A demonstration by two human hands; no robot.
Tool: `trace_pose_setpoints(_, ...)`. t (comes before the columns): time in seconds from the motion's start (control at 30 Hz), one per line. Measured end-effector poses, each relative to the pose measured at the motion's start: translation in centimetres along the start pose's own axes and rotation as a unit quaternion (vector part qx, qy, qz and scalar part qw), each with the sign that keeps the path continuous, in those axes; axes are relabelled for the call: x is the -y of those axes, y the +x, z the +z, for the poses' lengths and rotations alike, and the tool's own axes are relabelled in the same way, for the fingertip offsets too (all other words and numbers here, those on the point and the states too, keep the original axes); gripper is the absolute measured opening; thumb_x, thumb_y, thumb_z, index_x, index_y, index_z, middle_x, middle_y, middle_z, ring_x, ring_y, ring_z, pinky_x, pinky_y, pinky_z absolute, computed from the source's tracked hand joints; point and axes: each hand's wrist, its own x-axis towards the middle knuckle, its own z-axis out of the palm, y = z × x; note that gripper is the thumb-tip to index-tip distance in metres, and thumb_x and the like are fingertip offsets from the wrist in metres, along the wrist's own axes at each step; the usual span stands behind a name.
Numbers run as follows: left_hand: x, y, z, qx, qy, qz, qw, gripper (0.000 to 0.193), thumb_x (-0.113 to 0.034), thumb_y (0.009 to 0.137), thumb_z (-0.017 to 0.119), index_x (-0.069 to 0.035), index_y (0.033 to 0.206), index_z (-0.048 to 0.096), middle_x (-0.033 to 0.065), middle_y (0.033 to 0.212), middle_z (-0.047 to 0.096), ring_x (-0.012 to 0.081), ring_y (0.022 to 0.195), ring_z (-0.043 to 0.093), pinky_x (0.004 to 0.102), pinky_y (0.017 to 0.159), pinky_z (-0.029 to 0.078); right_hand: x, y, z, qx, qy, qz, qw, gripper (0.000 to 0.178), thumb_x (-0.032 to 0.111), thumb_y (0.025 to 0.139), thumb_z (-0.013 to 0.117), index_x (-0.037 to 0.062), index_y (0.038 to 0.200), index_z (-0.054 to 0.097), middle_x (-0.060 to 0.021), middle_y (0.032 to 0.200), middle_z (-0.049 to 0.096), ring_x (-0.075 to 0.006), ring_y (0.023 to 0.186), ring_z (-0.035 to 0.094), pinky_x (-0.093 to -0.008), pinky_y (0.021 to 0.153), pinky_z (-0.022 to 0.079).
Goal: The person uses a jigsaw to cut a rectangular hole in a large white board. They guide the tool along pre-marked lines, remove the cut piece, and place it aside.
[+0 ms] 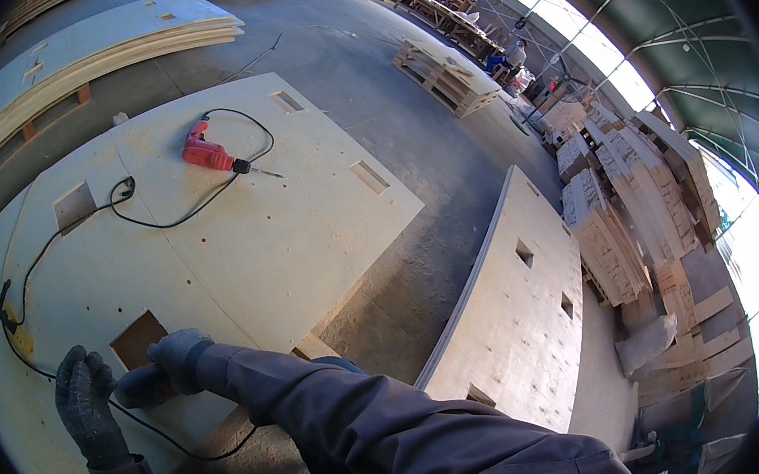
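My right hand (181, 355), in a grey work glove, is closed around a dark corded-looking power tool (141, 388) with a reddish part. Its exact kind is hard to make out, and its front is hidden. Close by on the left, my gloved left hand (87, 402) is raised with its fingers loosely bent and apart, beside the rounded end of the tool. Nothing shows in it. Both hands are over a large pale plywood panel (244, 250), near a square cutout (137, 340). A black cable (156, 430) runs below the tool.
On the panel lies a red corded drill (207, 153) with a long bit, plus a yellow power strip (19, 331). Another panel with cutouts (523, 305) leans at right. Stacked plywood (87, 50) stands far left; timber stacks (614, 205) and a distant person (515, 55) are behind.
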Motion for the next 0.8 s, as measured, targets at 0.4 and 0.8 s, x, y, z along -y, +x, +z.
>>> trace_pose_setpoints(0.4, 0.1, 0.1, -0.37, 0.008, 0.003, -0.015, 1.0, 0.032, -0.023, 0.102, 0.058, -0.008, 0.13, 0.063, 0.0087, 0.113, 0.07, 0.0203, 0.098, 0.066, 0.037, 0.088, 0.053, -0.34, 0.24, 0.31, 0.0, -0.01, -0.002, 1.0, 0.044, 0.026, 0.072, 0.078, 0.0094, 0.112, 0.066, -0.016, 0.104, 0.072, -0.0361, 0.1, 0.07, -0.0448, 0.085, 0.056)
trace_pose_setpoints(0.8, -0.47, -0.31, 0.26, 0.007, 0.009, 0.001, 1.0, 0.031, -0.021, 0.102, 0.057, -0.008, 0.13, 0.063, 0.0085, 0.111, 0.071, 0.0195, 0.096, 0.067, 0.0357, 0.087, 0.055, 0.1, -0.32, -0.23, -0.012, -0.007, -0.003, 1.0, 0.045, 0.033, 0.073, 0.08, 0.0088, 0.108, 0.068, -0.0167, 0.105, 0.073, -0.0359, 0.101, 0.071, -0.0449, 0.085, 0.057)
